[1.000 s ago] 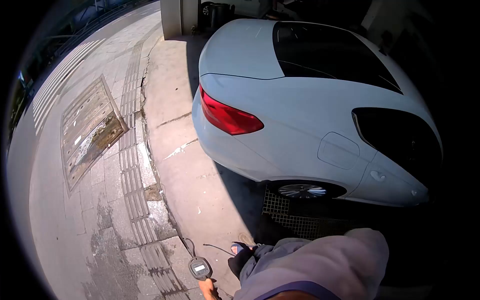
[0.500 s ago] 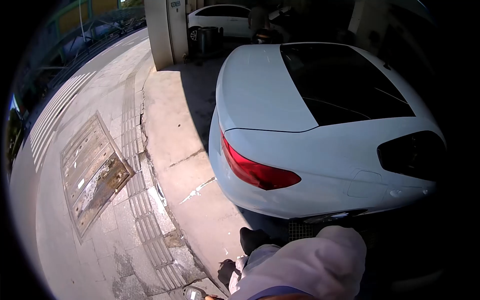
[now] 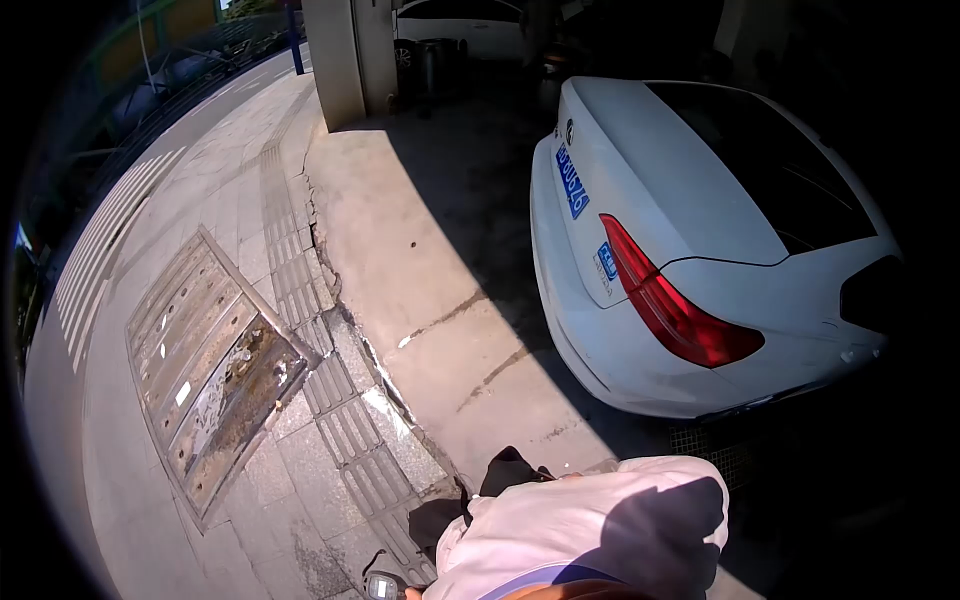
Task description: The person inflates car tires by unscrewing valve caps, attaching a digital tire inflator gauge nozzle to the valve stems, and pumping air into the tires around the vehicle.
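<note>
At the bottom edge, left of my body, a bit of my left hand (image 3: 412, 594) shows beside a small dark handheld device (image 3: 384, 586) with a pale lit screen. The hand appears to hold it; most of the fingers are cut off by the frame. A thin dark loop stands up from the device's top. My right hand is out of sight. Below me are my pale shirt (image 3: 560, 500) with a purple collar and my dark shoes (image 3: 510, 470).
A white car (image 3: 640, 370) with a red tail light (image 3: 680, 305) stands to the right, partly in shade. A metal floor grate (image 3: 700, 448) lies beside it. Left are a framed ground cover (image 3: 215, 370) and tactile paving (image 3: 295, 285). A pillar (image 3: 345, 65) and another white car (image 3: 460, 32) are behind.
My view has shifted forward and left, so the car sits farther right and its blue plate shows. The handheld device remains at the bottom edge, now slightly higher in view.
</note>
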